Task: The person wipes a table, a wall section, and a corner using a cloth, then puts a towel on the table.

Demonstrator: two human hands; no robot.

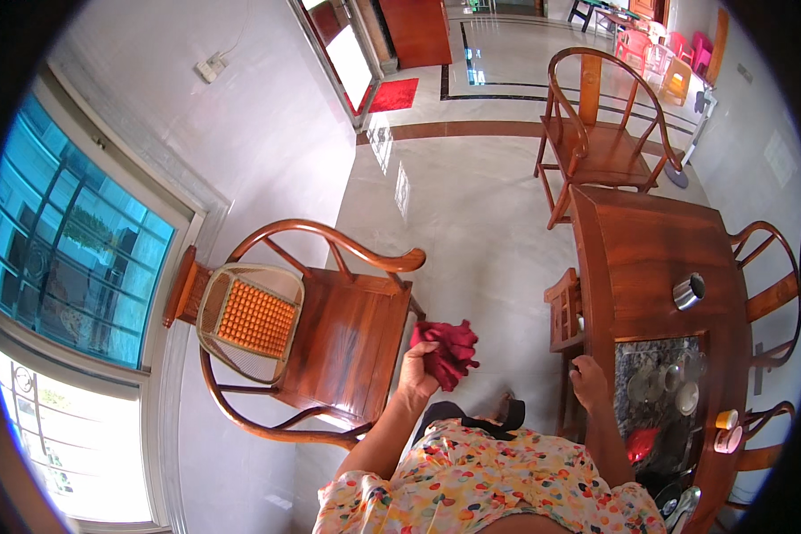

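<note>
A crumpled dark red cloth (446, 352) is gripped in my left hand (419, 370), just off the front edge of a wooden armchair (347, 340). A mesh back cushion with orange beads (256, 318) leans against that chair's backrest. My right hand (589, 382) is loosely curled beside the left edge of a wooden tea table (667, 233); I cannot tell whether its fingers are fully closed, and no object shows in it. On the table stand a shiny metal cup (689, 292) and, in a dark stone-patterned inset, several glass or ceramic pieces (686, 398) and a red packet (641, 444).
Another wooden armchair (604, 150) stands beyond the table, and more chairs line its right side. Barred windows (80, 233) are at the left. A red mat (394, 95) lies by the doorway. Plastic chairs (633, 45) stand far off at the upper right.
</note>
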